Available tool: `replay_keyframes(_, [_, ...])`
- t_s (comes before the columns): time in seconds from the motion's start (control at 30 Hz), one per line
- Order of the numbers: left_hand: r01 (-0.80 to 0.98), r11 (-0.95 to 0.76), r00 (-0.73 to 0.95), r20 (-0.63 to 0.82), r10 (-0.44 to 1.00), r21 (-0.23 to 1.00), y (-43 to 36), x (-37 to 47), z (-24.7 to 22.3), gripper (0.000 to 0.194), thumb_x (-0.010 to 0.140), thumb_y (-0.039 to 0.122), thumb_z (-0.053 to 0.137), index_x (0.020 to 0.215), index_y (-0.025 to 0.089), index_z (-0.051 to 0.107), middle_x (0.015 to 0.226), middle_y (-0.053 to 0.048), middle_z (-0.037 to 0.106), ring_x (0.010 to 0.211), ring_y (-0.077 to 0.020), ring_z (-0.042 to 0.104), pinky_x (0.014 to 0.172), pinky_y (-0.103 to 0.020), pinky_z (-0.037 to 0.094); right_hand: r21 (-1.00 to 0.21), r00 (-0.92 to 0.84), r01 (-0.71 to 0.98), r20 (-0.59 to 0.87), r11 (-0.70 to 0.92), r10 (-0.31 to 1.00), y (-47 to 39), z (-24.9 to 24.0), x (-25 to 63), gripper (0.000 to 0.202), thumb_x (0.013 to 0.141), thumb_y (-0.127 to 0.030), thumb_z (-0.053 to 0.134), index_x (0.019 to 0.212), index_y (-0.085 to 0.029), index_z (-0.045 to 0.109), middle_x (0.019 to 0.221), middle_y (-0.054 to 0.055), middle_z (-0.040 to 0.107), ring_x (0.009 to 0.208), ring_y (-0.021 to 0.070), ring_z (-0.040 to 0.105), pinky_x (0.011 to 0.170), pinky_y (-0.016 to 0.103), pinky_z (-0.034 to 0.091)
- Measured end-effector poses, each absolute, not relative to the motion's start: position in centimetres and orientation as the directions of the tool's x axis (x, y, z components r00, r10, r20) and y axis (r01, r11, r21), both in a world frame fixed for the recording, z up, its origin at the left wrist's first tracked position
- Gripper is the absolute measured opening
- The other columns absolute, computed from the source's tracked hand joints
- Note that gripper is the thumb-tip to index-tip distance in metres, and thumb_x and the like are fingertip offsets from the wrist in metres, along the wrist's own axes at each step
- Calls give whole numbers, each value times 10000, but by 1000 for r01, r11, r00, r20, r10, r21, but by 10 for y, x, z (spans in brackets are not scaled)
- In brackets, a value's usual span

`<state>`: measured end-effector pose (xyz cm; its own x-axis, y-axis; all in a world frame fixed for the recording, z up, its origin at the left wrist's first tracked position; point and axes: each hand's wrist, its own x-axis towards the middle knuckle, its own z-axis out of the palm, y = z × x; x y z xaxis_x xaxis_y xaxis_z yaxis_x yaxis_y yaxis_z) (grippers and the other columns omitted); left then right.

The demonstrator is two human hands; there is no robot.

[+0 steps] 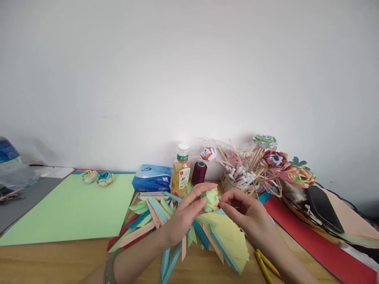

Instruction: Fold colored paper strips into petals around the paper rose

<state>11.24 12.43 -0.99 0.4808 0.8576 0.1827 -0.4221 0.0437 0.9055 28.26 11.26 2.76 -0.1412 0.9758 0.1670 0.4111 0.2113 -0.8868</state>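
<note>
A small pale green and yellow paper flower (211, 200) is held between the thumb and fingers of my left hand (189, 209), near the middle of the view. My right hand (245, 207) is at the flower's right side, its thumb and index finger pinched together by the petals. What that pinch holds, if anything, is too small to make out. Below both hands lie folded paper strips (154, 215) in green, blue, peach and red, along with pale yellow sheets (233, 240).
Green paper (89, 209) with two paper flowers (97, 178) lies left. Behind the strips stand a tissue pack (152, 178), a bottle (181, 169) and a dark red thread spool (199, 172). Right are a basket (233, 185), paper flowers (275, 159), red paper (319, 240) and yellow tools (265, 264).
</note>
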Motion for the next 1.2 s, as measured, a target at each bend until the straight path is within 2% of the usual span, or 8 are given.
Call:
replay_keyframes(0.23, [-420,-108,434,304,848,901,125,111,-13,285,904,300,479,1168,296,588,1344,-19,459,1270,-239,373,1056,-343,284,-915,-153,360,131,179,979,110,33,281,167,749,-345,602,732,-181,625,597,-30,477,502,96,403,421,201,313])
replay_keyframes(0.37, [-392,-189,430,361,828,900,125,111,-12,289,914,298,458,1174,292,583,1339,-33,453,1299,-246,333,1068,-353,259,-950,-178,298,42,95,983,111,34,284,269,762,-431,575,740,-171,642,597,-19,483,471,83,354,412,207,302])
replay_keyframes(0.47, [-365,-240,445,395,804,899,125,111,-12,287,918,306,448,1171,300,582,1326,-39,442,1293,-249,332,1046,-349,280,-955,-203,290,-2,59,979,112,35,283,278,757,-430,578,703,-165,639,570,-26,457,469,77,327,414,205,280])
replay_keyframes(0.6, [-339,-237,482,385,787,910,124,111,-12,293,910,333,455,1174,297,578,1330,-50,415,1239,-258,379,988,-346,334,-946,-163,319,2,55,987,108,37,279,219,726,-380,580,648,-176,592,564,-33,433,482,79,316,419,204,261])
replay_keyframes(0.7, [-333,-244,478,386,789,911,124,111,-13,294,910,339,454,1171,290,581,1325,-52,426,1239,-259,379,1008,-353,318,-945,-121,325,-1,39,993,106,37,277,169,700,-336,573,648,-176,574,581,-27,462,498,82,349,440,203,290])
replay_keyframes(0.8, [-342,-253,457,396,797,905,124,111,-14,294,921,324,432,1173,283,577,1314,-55,446,1267,-257,361,1047,-365,282,-952,-138,306,-25,18,990,107,35,279,158,660,-318,582,691,-167,619,598,-16,514,490,81,365,436,203,306])
replay_keyframes(1.0, [-338,-261,447,398,801,904,122,110,-12,295,933,313,408,1180,288,567,1313,-54,446,1285,-252,349,1067,-375,266,-969,-178,248,-52,-7,983,110,40,280,203,662,-347,622,703,-158,683,576,-13,537,481,80,384,445,208,340])
replay_keyframes(1.2, [-316,-266,465,393,794,911,121,111,-13,297,926,321,422,1180,301,574,1320,-44,433,1264,-249,365,1052,-358,281,-955,-183,296,-57,0,982,110,40,279,191,654,-351,617,649,-161,616,571,-22,501,489,78,374,445,205,314])
